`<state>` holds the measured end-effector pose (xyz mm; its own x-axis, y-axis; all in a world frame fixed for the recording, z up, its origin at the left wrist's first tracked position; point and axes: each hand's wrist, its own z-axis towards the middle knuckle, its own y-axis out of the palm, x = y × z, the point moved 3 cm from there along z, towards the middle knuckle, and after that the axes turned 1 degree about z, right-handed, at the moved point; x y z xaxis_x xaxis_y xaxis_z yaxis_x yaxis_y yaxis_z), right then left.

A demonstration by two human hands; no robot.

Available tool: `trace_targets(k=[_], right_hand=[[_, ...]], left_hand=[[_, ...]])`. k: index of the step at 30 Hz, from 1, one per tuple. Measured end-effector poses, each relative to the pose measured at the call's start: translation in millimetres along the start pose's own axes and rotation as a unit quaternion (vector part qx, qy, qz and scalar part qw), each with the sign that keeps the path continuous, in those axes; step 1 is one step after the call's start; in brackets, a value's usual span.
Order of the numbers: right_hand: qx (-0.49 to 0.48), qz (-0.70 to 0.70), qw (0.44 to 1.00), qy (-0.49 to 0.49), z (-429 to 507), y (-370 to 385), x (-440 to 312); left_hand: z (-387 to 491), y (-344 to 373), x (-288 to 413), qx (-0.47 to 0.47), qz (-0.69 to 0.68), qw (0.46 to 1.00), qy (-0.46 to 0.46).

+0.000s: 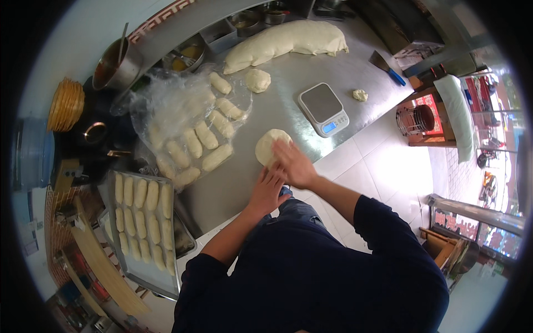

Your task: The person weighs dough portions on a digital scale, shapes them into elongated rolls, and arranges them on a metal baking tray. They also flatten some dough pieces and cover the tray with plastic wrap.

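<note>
A flattened round of dough lies near the front edge of the steel worktable. My right hand rests flat over its right side, slightly blurred, and covers part of it. My left hand is at the near edge of the round, fingers spread and their tips overlapping the right hand. Neither hand grips anything. Beyond the round stands a digital kitchen scale with a lit display and nothing on its plate. To the left, several dough logs lie on and under clear plastic film.
A long dough mass lies at the back, with a dough ball before it. A small dough scrap and a blue-handled scraper are on the right. At left, a metal tray holds rows of dough pieces.
</note>
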<state>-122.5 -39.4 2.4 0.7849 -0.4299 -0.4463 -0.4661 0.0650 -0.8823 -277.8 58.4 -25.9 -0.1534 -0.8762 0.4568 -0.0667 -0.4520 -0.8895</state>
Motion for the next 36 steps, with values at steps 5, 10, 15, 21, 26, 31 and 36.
trace_targets(k=[5, 10, 15, 21, 26, 31, 36], right_hand=[[0.046, -0.072, 0.996, -0.036, -39, 29, -3], [-0.016, -0.108, 0.994, 0.009, -57, 38, -1], [-0.009, -0.045, 0.999, 0.011, -90, 40, -2], [0.202, 0.376, 0.858, 0.286, -75, 49, 28], [0.126, 0.375, 0.909, 0.134, -31, 42, 42], [0.065, 0.539, 0.827, 0.141, -38, 38, 64], [0.103, 0.517, 0.833, 0.170, -72, 46, 61]], left_hand=[[-14, 0, -18, -0.035, 0.016, 0.998, 0.042], [4, -17, -43, -0.011, 0.043, 0.999, 0.024], [16, -28, -41, -0.040, 0.054, 0.997, -0.023], [33, -13, -8, -0.024, 0.009, 1.000, 0.002], [36, 0, -3, -0.073, 0.070, 0.995, 0.014], [43, -4, -13, 0.009, -0.009, 1.000, 0.013], [79, 6, -2, -0.051, 0.014, 0.998, -0.014]])
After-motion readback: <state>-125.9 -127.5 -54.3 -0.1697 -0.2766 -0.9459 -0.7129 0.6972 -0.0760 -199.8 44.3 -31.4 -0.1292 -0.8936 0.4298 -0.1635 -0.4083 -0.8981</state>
